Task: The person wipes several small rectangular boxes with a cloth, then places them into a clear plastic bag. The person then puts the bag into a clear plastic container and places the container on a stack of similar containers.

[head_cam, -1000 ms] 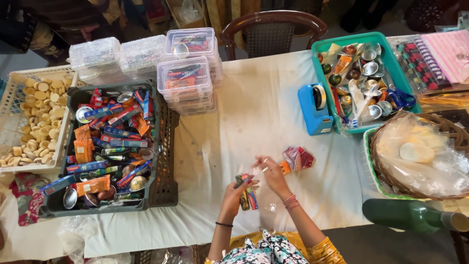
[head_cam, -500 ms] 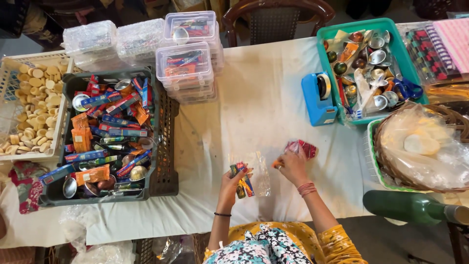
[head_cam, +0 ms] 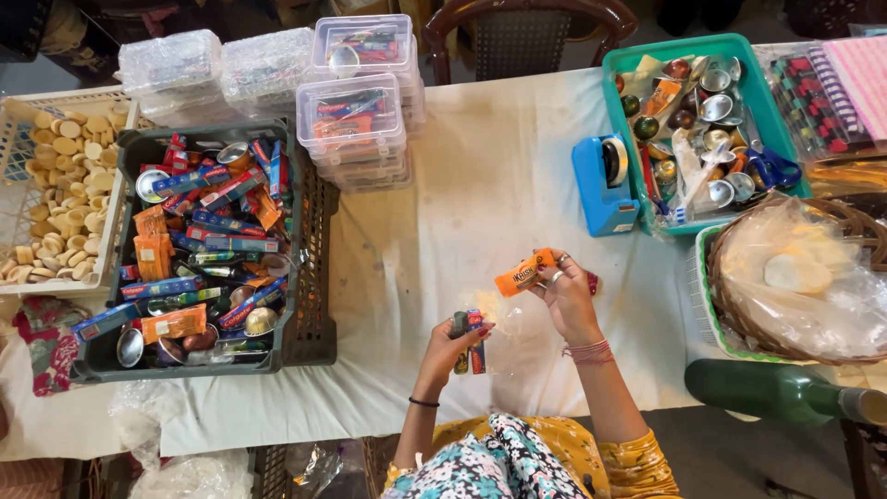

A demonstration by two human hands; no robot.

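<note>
Near the front edge of the table (head_cam: 480,166), a small clear plastic bag (head_cam: 504,337) is being held by the left hand (head_cam: 453,346), though the bag is so see-through that its outline can barely be made out against the white cloth. Two or three little packets (head_cam: 467,328) are pinched upright against it by the closed left fingers (head_cam: 480,331); an exact count can't really be given, since they're partly covered by the hand. One orange sachet (head_cam: 524,273) is gripped at its right end by the right hand (head_cam: 565,296), just above the bag, with its long axis lying left to right, tilted up a bit toward the right, and the free end pointed left. Something red is peeking out behind the right hand but can't be identified. Off to the left, one dark crate (head_cam: 309,277) is stuffed with too many packets and tins to be counted, and one white basket (head_cam: 18,120) of pale rounds is cut off by the frame edge. Stacked clear boxes (head_cam: 356,125) are set behind, and one blue tape dispenser (head_cam: 602,185) is parked right beside one teal tray (head_cam: 688,46). One wicker basket (head_cam: 832,217) and one green bottle (head_cam: 767,393) are cropped at the right.
</note>
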